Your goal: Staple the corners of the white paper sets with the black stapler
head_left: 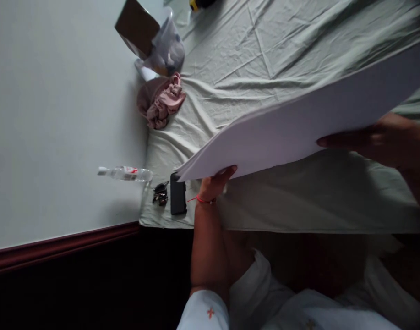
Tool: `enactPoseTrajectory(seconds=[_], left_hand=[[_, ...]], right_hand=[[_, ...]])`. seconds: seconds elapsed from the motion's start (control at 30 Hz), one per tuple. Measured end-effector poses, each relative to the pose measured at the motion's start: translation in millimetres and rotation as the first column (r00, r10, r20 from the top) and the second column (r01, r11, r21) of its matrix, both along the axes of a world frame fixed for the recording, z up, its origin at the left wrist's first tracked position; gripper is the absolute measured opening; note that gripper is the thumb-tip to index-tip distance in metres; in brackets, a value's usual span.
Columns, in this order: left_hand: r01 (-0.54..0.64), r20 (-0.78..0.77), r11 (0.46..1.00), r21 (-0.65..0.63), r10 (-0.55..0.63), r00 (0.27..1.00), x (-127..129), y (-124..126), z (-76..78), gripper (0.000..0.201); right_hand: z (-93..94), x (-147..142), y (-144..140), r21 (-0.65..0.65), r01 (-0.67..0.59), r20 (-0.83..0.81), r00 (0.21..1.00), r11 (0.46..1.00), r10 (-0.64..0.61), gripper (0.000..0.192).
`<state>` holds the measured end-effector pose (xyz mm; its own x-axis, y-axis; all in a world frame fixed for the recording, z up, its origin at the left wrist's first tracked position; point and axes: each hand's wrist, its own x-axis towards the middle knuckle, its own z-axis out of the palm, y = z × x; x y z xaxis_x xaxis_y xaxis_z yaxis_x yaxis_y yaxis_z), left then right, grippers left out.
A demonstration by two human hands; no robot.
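Observation:
A stack of large white paper sheets [281,133] is held up at a slant above the cloth-covered surface, curving along its length. My left hand [215,182], with a red string bracelet at the wrist, grips the sheets' near edge toward the left end, thumb on top. Farther right, my right hand [374,140] holds the same edge, its thumb lying over the paper. The fingers of both hands are hidden beneath the sheets. Close to my left hand lies a black rectangular case [177,195], its upper end close to the paper's left corner.
A greenish cloth [237,68] with wrinkles covers the surface. Along the wall side are a clear plastic bottle [129,173], keys [160,194], pink fabric [161,101], a translucent container [170,46] and a cardboard box [137,26]. A yellow-and-black object [196,4] lies at the top.

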<state>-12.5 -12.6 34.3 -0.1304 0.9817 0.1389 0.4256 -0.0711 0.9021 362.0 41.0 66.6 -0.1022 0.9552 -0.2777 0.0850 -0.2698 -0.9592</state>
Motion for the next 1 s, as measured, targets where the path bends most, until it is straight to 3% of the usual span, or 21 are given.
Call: enactPoseTrajectory(seconds=[0.1, 0.23, 0.37, 0.53, 0.67, 0.87, 1.0], left_hand=[[-0.013, 0.02, 1.0, -0.02, 0.013, 1.0, 5, 6, 4.8, 0.033], [0.058, 0.227, 0.992, -0.111, -0.032, 0.973, 13, 9, 11.7, 0.033], [0.099, 0.401, 0.975, -0.197, -0.012, 0.916, 19, 10, 13.9, 0.033], [0.103, 0.408, 0.978, -0.18, -0.021, 0.913, 19, 16, 14.4, 0.037], [0.071, 0.43, 0.989, -0.126, -0.01, 0.903, 16, 18, 15.9, 0.042], [0.165, 0.389, 0.927, -0.337, -0.023, 0.921, 14, 12, 20.0, 0.044], [0.17, 0.4, 0.944, -0.283, -0.045, 0.915, 16, 10, 22.9, 0.041]], right_hand=[[-5.9, 4, 2, -0.014, -0.04, 0.009, 0.999, 0.999, 0.04, 0.055], [-9.6, 9, 5, -0.129, -0.075, 0.028, 0.996, 0.989, 0.079, 0.04], [-10.8, 14, 7, -0.214, -0.032, -0.009, 0.999, 0.976, 0.031, 0.041], [-5.4, 14, 4, -0.239, 0.124, 0.048, 0.992, 0.963, -0.116, 0.035], [1.6, 9, 0, -0.176, 0.183, 0.065, 0.983, 0.967, -0.174, 0.029], [4.7, 4, 1, -0.145, 0.329, 0.11, 0.943, 0.933, -0.315, 0.032], [-3.4, 8, 5, -0.112, 0.358, 0.099, 0.932, 0.927, -0.348, 0.042]])
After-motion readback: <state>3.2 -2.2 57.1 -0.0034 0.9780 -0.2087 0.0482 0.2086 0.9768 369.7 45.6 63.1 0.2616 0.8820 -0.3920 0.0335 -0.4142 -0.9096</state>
